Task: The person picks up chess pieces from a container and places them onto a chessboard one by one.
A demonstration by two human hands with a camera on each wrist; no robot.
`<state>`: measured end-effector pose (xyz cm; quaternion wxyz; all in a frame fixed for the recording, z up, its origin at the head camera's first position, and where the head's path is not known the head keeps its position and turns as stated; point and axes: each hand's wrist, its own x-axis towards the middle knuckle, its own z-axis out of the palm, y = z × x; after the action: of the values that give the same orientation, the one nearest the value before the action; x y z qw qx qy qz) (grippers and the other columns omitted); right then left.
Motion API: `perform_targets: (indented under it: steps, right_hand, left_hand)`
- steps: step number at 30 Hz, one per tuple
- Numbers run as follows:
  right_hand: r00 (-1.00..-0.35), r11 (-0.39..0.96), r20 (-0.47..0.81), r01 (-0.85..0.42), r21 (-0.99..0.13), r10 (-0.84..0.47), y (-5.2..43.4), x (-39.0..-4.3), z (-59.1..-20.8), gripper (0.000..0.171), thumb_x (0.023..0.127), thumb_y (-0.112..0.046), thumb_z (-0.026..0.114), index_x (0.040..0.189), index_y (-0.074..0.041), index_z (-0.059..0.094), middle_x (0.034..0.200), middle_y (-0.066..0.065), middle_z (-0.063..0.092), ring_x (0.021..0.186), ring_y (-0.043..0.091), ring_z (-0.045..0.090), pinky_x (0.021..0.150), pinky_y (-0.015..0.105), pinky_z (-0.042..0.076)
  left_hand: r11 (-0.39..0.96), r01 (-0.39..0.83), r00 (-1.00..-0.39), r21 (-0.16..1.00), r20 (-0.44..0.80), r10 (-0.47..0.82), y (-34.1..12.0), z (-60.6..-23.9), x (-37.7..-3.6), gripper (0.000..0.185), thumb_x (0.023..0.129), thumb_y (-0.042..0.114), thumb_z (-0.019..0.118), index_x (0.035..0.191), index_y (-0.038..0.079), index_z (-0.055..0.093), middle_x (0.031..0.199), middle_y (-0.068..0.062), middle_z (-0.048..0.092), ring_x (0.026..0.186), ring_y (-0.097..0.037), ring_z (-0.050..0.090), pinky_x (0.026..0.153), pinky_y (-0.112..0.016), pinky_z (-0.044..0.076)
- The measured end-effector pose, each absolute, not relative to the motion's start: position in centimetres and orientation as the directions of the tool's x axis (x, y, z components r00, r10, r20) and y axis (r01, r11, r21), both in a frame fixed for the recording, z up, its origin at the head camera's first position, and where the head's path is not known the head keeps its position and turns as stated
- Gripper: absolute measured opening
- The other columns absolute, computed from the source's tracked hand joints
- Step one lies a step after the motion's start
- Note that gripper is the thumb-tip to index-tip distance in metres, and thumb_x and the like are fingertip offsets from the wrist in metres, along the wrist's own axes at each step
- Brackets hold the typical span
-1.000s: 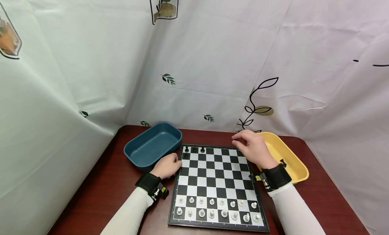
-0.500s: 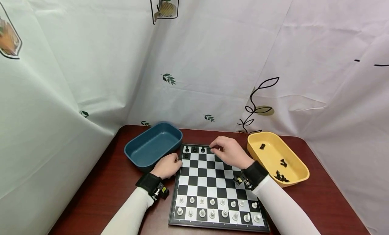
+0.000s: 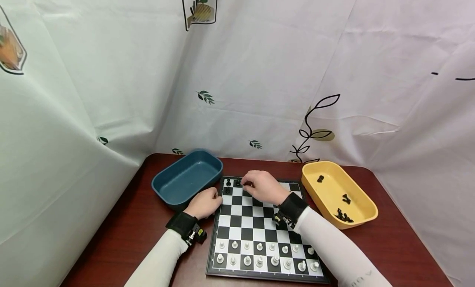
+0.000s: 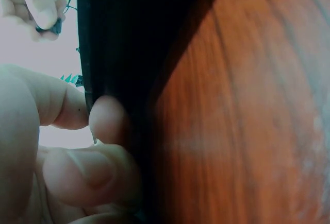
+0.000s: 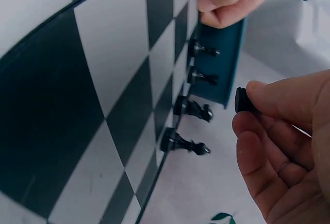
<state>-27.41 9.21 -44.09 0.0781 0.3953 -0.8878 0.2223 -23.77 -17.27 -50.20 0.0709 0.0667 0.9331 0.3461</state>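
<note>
Right wrist, fingers [image 5: 246, 123] nearly closed, pinching black piece [image 5: 241, 100]

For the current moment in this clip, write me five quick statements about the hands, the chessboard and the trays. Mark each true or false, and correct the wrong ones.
1. The right hand pinches a small black piece. True.
2. The yellow tray holds only white pieces. False: the loose pieces visible in it are black.
3. The right wrist view shows four standing black pieces on the chessboard. True.
4. The left hand lies inside the blue tray. False: it holds the chessboard's left edge.
5. White chessmen stand in two rows along the side nearest the person. True.
</note>
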Motion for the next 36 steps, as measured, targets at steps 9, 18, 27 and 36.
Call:
perform_targets:
  steps: [9, 18, 27, 36]
  right_hand:
    - [-0.665, 0.602, 0.254, -0.745, -0.287, -0.703, 7.5, -28.3, -45.1, 0.013, 0.102, -0.005, 0.079, 0.115, -0.007, 0.081, 0.109, 0.005, 0.077, 0.097, 0.020, 0.073, 0.089, 0.039, 0.060]
    - [-0.658, 0.604, 0.243, -0.751, -0.267, -0.712, 6.5, -28.8, -45.9, 0.011, 0.101, -0.004, 0.080, 0.111, -0.008, 0.081, 0.105, 0.004, 0.078, 0.097, 0.021, 0.074, 0.089, 0.038, 0.060]
    - [-0.650, 0.596, 0.240, -0.759, -0.263, -0.721, 6.1, -28.7, -46.2, 0.010, 0.099, -0.004, 0.081, 0.108, -0.008, 0.081, 0.103, 0.004, 0.078, 0.095, 0.020, 0.074, 0.088, 0.038, 0.060]
    - [-0.648, 0.596, 0.243, -0.761, -0.259, -0.722, 6.1, -28.6, -46.3, 0.012, 0.100, -0.003, 0.081, 0.110, -0.007, 0.080, 0.104, 0.004, 0.077, 0.095, 0.020, 0.073, 0.087, 0.038, 0.060]
  left_hand:
    - [0.752, 0.071, -0.981, 0.655, -0.089, 0.171, -17.3, -50.3, -23.8, 0.026, 0.108, 0.028, 0.057, 0.086, 0.014, 0.059, 0.062, -0.002, 0.063, 0.047, -0.021, 0.056, 0.049, -0.036, 0.043]
    - [0.743, 0.077, -0.981, 0.665, -0.082, 0.175, -17.3, -50.3, -23.8, 0.026, 0.107, 0.028, 0.058, 0.086, 0.013, 0.059, 0.062, -0.002, 0.063, 0.047, -0.021, 0.056, 0.049, -0.036, 0.043]
    - [0.735, 0.080, -0.980, 0.673, -0.080, 0.180, -17.4, -50.4, -23.8, 0.026, 0.107, 0.029, 0.057, 0.086, 0.013, 0.059, 0.062, -0.002, 0.063, 0.046, -0.021, 0.056, 0.048, -0.036, 0.043]
    - [0.740, 0.091, -0.981, 0.666, -0.069, 0.182, -17.4, -50.5, -23.9, 0.026, 0.107, 0.029, 0.057, 0.086, 0.014, 0.059, 0.061, -0.002, 0.063, 0.046, -0.021, 0.056, 0.049, -0.036, 0.044]
